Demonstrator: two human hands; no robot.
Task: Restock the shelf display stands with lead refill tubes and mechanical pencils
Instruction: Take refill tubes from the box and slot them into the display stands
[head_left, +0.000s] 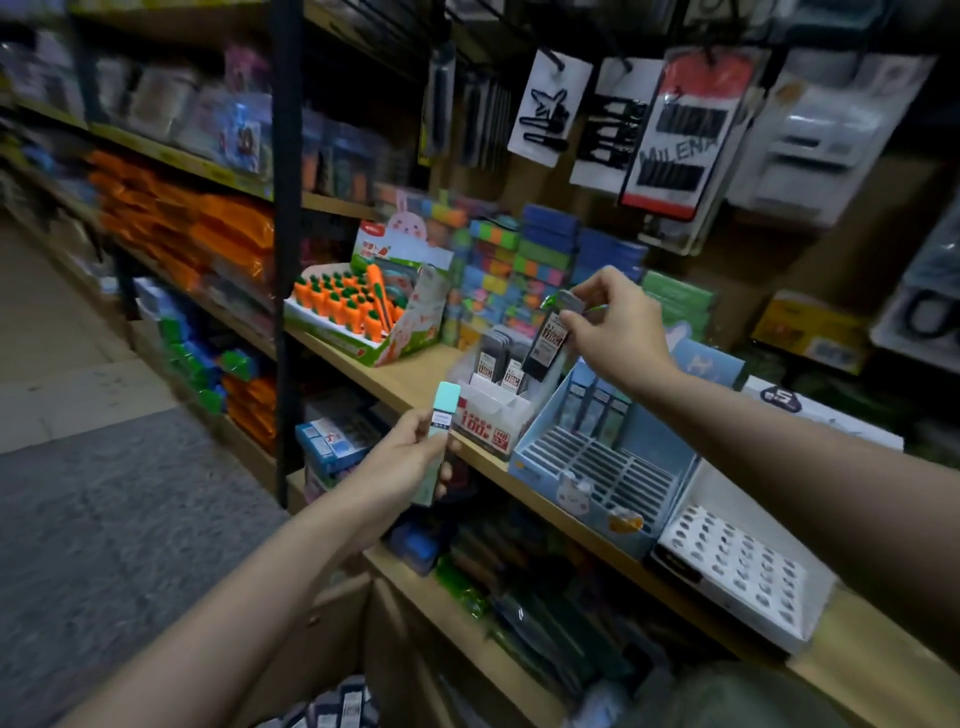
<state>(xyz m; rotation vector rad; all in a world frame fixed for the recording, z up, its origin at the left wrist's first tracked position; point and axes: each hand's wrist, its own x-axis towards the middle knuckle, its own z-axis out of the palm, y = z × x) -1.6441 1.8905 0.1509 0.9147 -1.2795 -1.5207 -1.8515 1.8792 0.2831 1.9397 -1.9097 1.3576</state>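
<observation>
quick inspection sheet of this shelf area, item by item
surface: wooden shelf carrying display boxes
job's things: right hand pinches a black lead tube above the white stand, which holds a few more; left hand grips a mint-capped tube; blue stand nearly all slots bare; white holed stand bare
clutter: carrot eraser box, colourful blocks
fingers: both hands curled round tubes
cables: nothing seen
surroundings: hair-clip cards hanging above, orange packs to the left, grey floor
</observation>
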